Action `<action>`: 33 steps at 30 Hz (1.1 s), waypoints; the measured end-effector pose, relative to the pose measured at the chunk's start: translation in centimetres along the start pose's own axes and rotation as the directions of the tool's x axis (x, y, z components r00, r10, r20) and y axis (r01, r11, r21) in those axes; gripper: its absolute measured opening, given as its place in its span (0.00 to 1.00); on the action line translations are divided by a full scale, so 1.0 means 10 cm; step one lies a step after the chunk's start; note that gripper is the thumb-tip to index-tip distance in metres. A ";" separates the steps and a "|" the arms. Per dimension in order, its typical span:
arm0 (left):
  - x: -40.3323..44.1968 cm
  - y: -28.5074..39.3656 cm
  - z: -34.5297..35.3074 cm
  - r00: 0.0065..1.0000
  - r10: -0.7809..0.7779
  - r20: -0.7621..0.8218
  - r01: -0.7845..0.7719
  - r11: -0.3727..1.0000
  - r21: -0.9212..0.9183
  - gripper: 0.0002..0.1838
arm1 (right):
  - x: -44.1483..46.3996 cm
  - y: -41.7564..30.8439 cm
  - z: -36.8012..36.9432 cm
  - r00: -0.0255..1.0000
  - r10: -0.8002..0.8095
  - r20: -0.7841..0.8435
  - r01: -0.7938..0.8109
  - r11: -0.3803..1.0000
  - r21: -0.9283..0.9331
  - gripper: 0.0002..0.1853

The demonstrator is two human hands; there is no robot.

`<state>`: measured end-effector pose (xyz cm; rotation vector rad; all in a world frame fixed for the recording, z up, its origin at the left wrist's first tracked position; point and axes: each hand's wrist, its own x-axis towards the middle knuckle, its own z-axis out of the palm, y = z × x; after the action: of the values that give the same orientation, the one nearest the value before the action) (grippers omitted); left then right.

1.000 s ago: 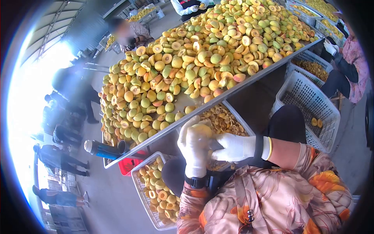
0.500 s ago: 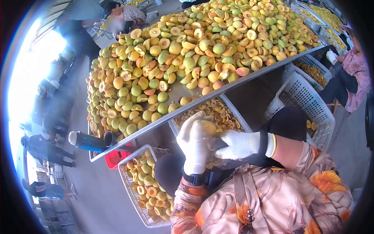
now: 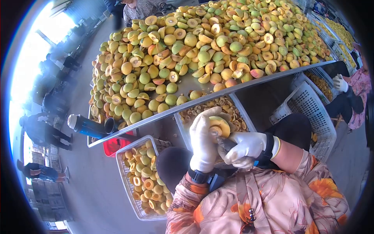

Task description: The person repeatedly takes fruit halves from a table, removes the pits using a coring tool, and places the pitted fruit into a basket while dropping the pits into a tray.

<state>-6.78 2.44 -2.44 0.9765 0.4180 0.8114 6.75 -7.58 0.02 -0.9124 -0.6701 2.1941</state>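
My left hand (image 3: 202, 142), in a white glove, holds a halved peach (image 3: 221, 124) with its cut face turned toward my right hand. My gloved right hand (image 3: 249, 147) is closed around a dark-handled pitting tool (image 3: 225, 143). The tool's tip meets the middle of the cut face, though its exact shape is hard to make out. Under my hands a crate (image 3: 246, 117) contains brownish pits and scraps. Down to the left, a white basket (image 3: 124, 183) holds hollowed peach halves (image 3: 149, 184).
A metal-edged table (image 3: 163, 113) bears a large heap of peach halves (image 3: 202, 54). A blue thermos (image 3: 83, 126) rests at its left corner, above a red container (image 3: 113, 146). White baskets (image 3: 311, 113) stand at right, near a seated co-worker (image 3: 356, 93). Other people are further left.
The peach half has turned so its cut face shows, and the tool in my right hand has come into view against it. The camera view has shifted slightly.
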 end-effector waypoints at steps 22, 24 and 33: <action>-1.98 0.86 -2.39 0.612 0.424 -0.667 0.193 0.738 0.646 0.23 | 0.47 1.09 -0.90 0.743 -0.495 -0.450 -0.336 0.306 -0.891 0.29; -2.53 0.61 -2.96 0.513 0.388 -0.766 0.402 0.680 0.613 0.24 | 0.45 1.13 -0.76 0.769 -0.347 -0.537 -0.508 0.177 -0.843 0.30; -3.55 -0.57 -3.40 0.436 0.487 -0.757 0.621 0.446 0.645 0.30 | 0.58 1.12 -0.77 0.838 -0.250 -0.486 -0.465 0.140 -0.874 0.25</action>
<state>-49.11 -7.36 -26.12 1.4081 2.1331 0.9742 5.19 -9.09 -14.59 -2.2153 -1.9006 1.0996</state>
